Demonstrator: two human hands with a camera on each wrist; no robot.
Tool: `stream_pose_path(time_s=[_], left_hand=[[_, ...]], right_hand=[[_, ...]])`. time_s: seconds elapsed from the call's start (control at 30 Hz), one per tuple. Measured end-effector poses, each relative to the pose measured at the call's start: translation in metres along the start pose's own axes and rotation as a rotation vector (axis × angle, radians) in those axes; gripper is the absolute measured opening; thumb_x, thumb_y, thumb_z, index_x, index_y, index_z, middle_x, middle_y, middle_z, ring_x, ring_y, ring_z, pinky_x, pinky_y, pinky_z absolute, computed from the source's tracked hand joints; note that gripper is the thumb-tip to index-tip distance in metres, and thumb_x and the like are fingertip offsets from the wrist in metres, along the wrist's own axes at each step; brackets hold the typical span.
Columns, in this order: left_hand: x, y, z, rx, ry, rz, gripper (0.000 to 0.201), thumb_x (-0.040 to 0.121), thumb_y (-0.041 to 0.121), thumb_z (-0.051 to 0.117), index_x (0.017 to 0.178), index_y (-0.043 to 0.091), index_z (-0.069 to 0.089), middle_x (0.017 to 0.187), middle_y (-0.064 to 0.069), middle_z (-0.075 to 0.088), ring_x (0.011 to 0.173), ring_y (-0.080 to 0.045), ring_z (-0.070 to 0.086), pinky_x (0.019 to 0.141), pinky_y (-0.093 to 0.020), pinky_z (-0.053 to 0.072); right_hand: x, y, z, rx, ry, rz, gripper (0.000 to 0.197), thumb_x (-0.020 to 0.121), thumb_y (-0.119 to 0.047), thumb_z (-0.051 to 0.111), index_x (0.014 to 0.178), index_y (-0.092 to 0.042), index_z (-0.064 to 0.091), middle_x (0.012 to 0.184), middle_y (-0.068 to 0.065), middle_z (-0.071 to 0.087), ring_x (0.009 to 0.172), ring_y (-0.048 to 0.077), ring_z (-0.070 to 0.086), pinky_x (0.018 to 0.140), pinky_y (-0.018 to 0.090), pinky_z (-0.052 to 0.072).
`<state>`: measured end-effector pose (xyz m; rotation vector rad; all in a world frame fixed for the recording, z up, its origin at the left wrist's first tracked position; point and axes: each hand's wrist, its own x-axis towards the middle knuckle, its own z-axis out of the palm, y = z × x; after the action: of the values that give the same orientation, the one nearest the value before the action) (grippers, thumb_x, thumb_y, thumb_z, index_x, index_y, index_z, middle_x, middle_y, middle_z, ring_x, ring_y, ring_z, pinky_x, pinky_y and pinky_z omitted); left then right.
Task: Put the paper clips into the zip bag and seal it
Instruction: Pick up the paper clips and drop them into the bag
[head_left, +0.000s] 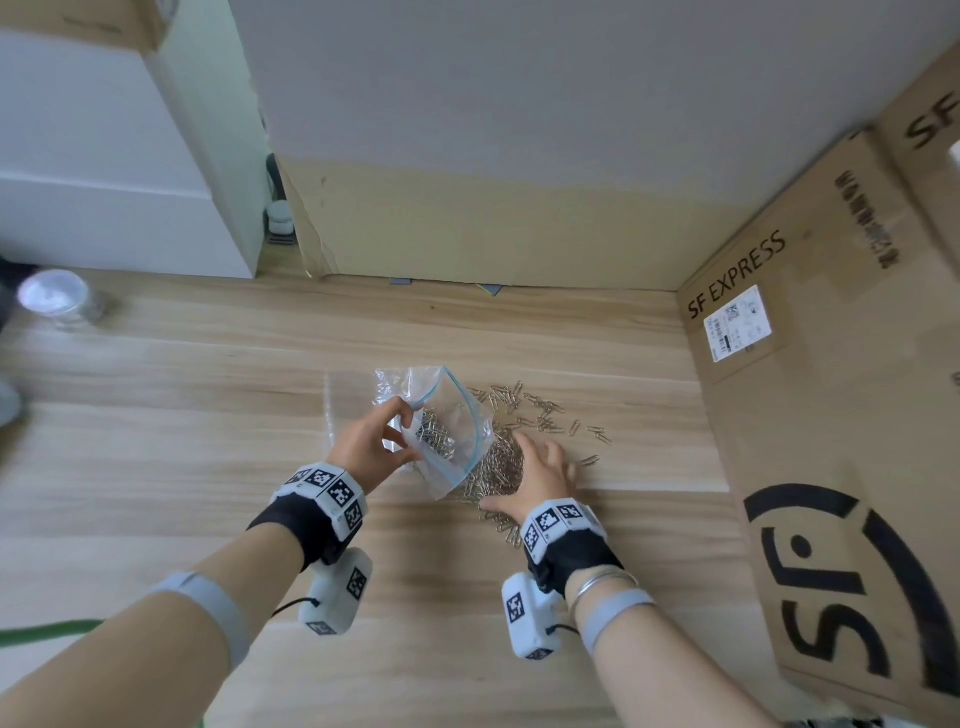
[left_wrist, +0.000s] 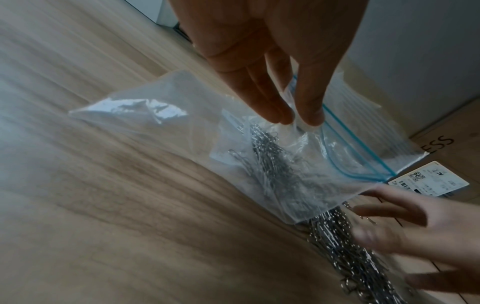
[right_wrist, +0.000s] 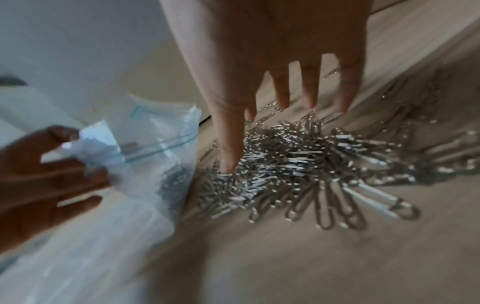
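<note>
A clear zip bag (head_left: 452, 441) with a blue seal strip stands tilted on the wooden table, mouth open toward the right. My left hand (head_left: 410, 434) pinches its near mouth edge between thumb and fingers (left_wrist: 309, 115). Some paper clips (left_wrist: 272, 162) lie inside the bag. A big pile of silver paper clips (head_left: 498, 467) sits just right of the bag. My right hand (head_left: 524, 467) is over that pile with fingers spread, thumb tip (right_wrist: 228, 166) touching the clips (right_wrist: 298, 164). More loose clips (head_left: 540, 410) are scattered behind.
A large SF Express cardboard box (head_left: 831, 415) walls off the right side. A cardboard panel (head_left: 493, 234) stands at the back and a white box (head_left: 104, 182) at back left. A silver-lidded jar (head_left: 54, 299) sits far left. Spare clear bags (head_left: 348, 405) lie under the held one.
</note>
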<state>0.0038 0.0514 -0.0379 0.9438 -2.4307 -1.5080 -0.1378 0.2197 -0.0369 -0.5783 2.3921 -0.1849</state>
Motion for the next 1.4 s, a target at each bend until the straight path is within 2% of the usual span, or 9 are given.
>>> stream_pose_path(time_s=[0.13, 0.33, 0.5, 0.77, 0.9, 1.03, 1.13, 1.27, 1.4], left_hand=[[-0.001, -0.001, -0.001, 0.006, -0.001, 0.008, 0.059, 0.071, 0.001, 0.071, 0.067, 0.047, 0.034, 0.118, 0.007, 0.06, 0.074, -0.013, 0.065, 0.07, -0.039, 0.056], [-0.001, -0.004, -0.003, 0.011, 0.016, -0.01, 0.058, 0.069, 0.002, 0.072, 0.067, 0.045, 0.034, 0.11, 0.014, 0.06, 0.078, -0.002, 0.062, 0.067, -0.034, 0.055], [-0.001, -0.006, -0.004, 0.013, 0.014, -0.021, 0.054, 0.069, 0.002, 0.072, 0.069, 0.04, 0.035, 0.112, 0.007, 0.061, 0.071, -0.004, 0.063, 0.067, -0.033, 0.055], [-0.001, -0.008, -0.004, 0.011, 0.0, -0.01, 0.057, 0.07, 0.002, 0.072, 0.069, 0.047, 0.036, 0.116, 0.004, 0.062, 0.076, -0.013, 0.066, 0.068, -0.038, 0.056], [-0.001, -0.007, -0.005, 0.002, -0.003, -0.004, 0.056, 0.07, 0.001, 0.071, 0.069, 0.044, 0.035, 0.118, 0.007, 0.06, 0.076, -0.013, 0.066, 0.067, -0.036, 0.056], [-0.002, -0.006, -0.005, 0.001, -0.006, -0.009, 0.05, 0.07, 0.001, 0.071, 0.072, 0.035, 0.035, 0.119, 0.009, 0.059, 0.076, -0.014, 0.066, 0.068, -0.036, 0.056], [-0.004, -0.002, -0.005, -0.013, -0.009, -0.014, 0.052, 0.07, 0.002, 0.072, 0.079, 0.038, 0.036, 0.119, 0.013, 0.057, 0.076, -0.012, 0.066, 0.07, -0.036, 0.056], [-0.004, 0.002, -0.004, -0.132, -0.007, -0.06, 0.066, 0.069, -0.002, 0.072, 0.096, 0.047, 0.037, 0.118, 0.01, 0.055, 0.073, -0.016, 0.063, 0.075, -0.038, 0.055], [-0.006, 0.004, -0.003, -0.183, 0.002, -0.082, 0.066, 0.069, -0.003, 0.072, 0.112, 0.034, 0.038, 0.119, 0.008, 0.055, 0.073, -0.016, 0.062, 0.077, -0.036, 0.054]], right_hand=[[-0.004, -0.001, 0.013, -0.081, -0.007, -0.062, 0.097, 0.059, -0.039, 0.081, 0.137, -0.043, 0.024, 0.151, 0.003, 0.011, 0.129, 0.033, 0.02, 0.107, 0.041, 0.028], [0.011, -0.009, 0.013, -0.01, 0.072, -0.152, 0.053, 0.074, -0.017, 0.073, 0.121, -0.028, 0.052, 0.132, 0.006, 0.038, 0.118, 0.027, 0.041, 0.098, 0.035, 0.039], [0.019, -0.012, 0.006, -0.029, 0.057, -0.224, 0.028, 0.078, -0.01, 0.068, 0.104, -0.013, 0.058, 0.12, 0.007, 0.048, 0.098, 0.023, 0.057, 0.087, 0.03, 0.047], [0.021, -0.013, -0.004, -0.097, 0.139, -0.276, 0.012, 0.082, -0.006, 0.058, 0.089, -0.014, 0.063, 0.101, 0.004, 0.065, 0.087, 0.021, 0.06, 0.07, 0.023, 0.042], [0.016, -0.015, -0.011, -0.015, 0.187, -0.198, 0.007, 0.082, -0.014, 0.062, 0.082, -0.02, 0.066, 0.07, 0.002, 0.06, 0.054, 0.015, 0.049, 0.052, 0.019, 0.034], [0.007, -0.026, -0.028, 0.1, 0.341, -0.246, 0.007, 0.081, -0.015, 0.063, 0.08, -0.02, 0.068, 0.06, 0.0, 0.06, 0.04, 0.009, 0.038, 0.042, 0.017, 0.026], [-0.004, -0.044, -0.045, 0.181, 0.429, -0.367, 0.007, 0.079, -0.013, 0.064, 0.079, -0.018, 0.069, 0.062, 0.003, 0.067, 0.041, 0.014, 0.042, 0.043, 0.018, 0.031], [-0.017, -0.078, -0.049, 0.183, 0.389, -0.543, 0.004, 0.079, -0.014, 0.067, 0.079, -0.017, 0.069, 0.068, -0.006, 0.067, 0.04, -0.003, 0.037, 0.045, 0.015, 0.032], [-0.018, -0.097, -0.028, 0.168, 0.252, -0.545, 0.006, 0.08, -0.02, 0.066, 0.084, -0.017, 0.069, 0.079, 0.005, 0.073, 0.057, 0.013, 0.053, 0.06, 0.027, 0.048]])
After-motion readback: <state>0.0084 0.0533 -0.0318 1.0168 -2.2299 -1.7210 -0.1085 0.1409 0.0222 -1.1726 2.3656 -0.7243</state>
